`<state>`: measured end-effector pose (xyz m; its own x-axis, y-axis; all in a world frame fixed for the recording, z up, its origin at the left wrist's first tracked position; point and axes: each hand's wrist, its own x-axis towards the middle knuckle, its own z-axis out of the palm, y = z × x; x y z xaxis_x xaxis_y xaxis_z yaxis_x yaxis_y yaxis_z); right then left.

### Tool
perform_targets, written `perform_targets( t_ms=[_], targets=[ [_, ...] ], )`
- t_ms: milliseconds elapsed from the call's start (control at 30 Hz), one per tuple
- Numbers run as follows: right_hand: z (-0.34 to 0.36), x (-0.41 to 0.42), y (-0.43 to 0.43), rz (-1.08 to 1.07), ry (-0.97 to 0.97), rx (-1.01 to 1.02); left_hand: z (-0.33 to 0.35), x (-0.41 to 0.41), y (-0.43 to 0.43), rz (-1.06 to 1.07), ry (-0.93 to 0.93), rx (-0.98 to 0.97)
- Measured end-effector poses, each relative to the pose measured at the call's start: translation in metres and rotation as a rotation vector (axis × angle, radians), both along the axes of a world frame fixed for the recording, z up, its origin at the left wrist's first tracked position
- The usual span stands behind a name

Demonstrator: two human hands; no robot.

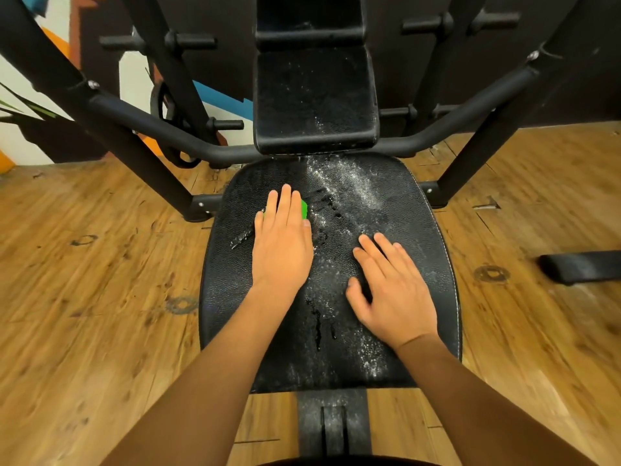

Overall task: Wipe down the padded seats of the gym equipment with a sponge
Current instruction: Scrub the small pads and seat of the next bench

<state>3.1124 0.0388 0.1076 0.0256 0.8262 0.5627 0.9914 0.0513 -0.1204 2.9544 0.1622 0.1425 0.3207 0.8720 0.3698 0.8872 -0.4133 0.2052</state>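
The person is bending over the black padded seat of a gym machine, with both hands lying on it. The left hand is pressing flat on a green sponge, with fingers straight and close together rather than curling round it. The sponge is sitting at about 11 o'clock from the seat's centre. Only a strip of its green is showing, past the fingers at the hand's 1 o'clock. The right hand is resting palm-down on the bare leather at the seat's 3 o'clock side. Its fingers are loosely spread, pointing toward 11 o'clock and holding nothing. The two hands are lying apart, with a wet strip of seat showing between them.

White speckles are streaking from the seat's 12 o'clock edge toward its middle, and more are dotting the near edge around 5 o'clock. The backrest pad is standing just beyond the seat at 12 o'clock, also flecked with white. A curved black frame bar is passing behind the seat. The wooden floor is spreading out at 9 and 3 o'clock.
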Motion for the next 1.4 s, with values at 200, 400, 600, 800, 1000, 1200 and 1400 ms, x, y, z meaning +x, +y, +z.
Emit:
perform_targets(
  t_ms=[200, 400, 600, 800, 1000, 1200, 1400],
  targets=[
    [0.000, 0.000, 0.000, -0.003, 0.000, -0.002, 0.003, 0.001, -0.003, 0.006, 0.016, -0.028],
    [0.001, 0.000, 0.001, -0.005, -0.014, 0.000, 0.016, 0.012, 0.028, -0.009, 0.021, -0.019],
    [-0.002, 0.001, 0.002, -0.011, -0.016, -0.003, 0.020, 0.014, 0.034, -0.015, 0.013, -0.025],
    [-0.002, 0.000, 0.003, -0.015, -0.013, -0.014, 0.005, 0.003, 0.002, -0.035, 0.008, -0.031],
    [-0.001, 0.000, 0.001, -0.013, -0.020, -0.023, -0.013, -0.012, -0.040, -0.043, 0.050, -0.045],
    [-0.001, 0.000, 0.002, -0.009, -0.019, 0.003, -0.011, -0.011, -0.035, -0.051, 0.054, -0.041],
    [-0.001, 0.000, 0.001, -0.009, -0.026, 0.010, 0.004, 0.000, -0.003, -0.039, 0.028, -0.032]
  ],
)
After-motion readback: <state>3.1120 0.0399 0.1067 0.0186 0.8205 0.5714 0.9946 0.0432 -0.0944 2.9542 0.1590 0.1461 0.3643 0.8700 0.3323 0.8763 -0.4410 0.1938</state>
